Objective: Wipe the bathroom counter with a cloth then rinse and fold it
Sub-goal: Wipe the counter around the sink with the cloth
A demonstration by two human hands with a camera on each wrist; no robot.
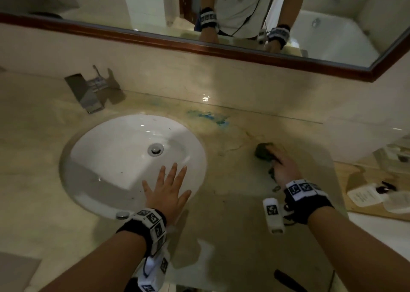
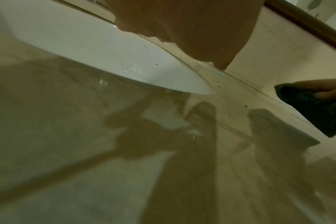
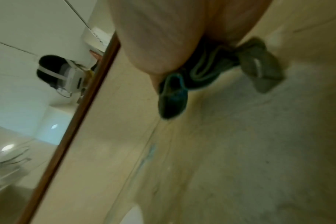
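Beige marble counter [image 1: 233,203] lies nearest, the left hand [image 1: 166,191] flat with fingers spread at the white sink [image 1: 106,149] rim. Farther right, the right hand [image 1: 284,169] grips a dark cloth [image 1: 264,152] (bunched) against the counter; blue stain [image 1: 208,116] beyond.

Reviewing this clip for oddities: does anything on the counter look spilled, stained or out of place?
Yes. A blue-green smear stains the counter behind the sink, near the back wall, not yet wiped. The right hand presses the dark cloth farther right.
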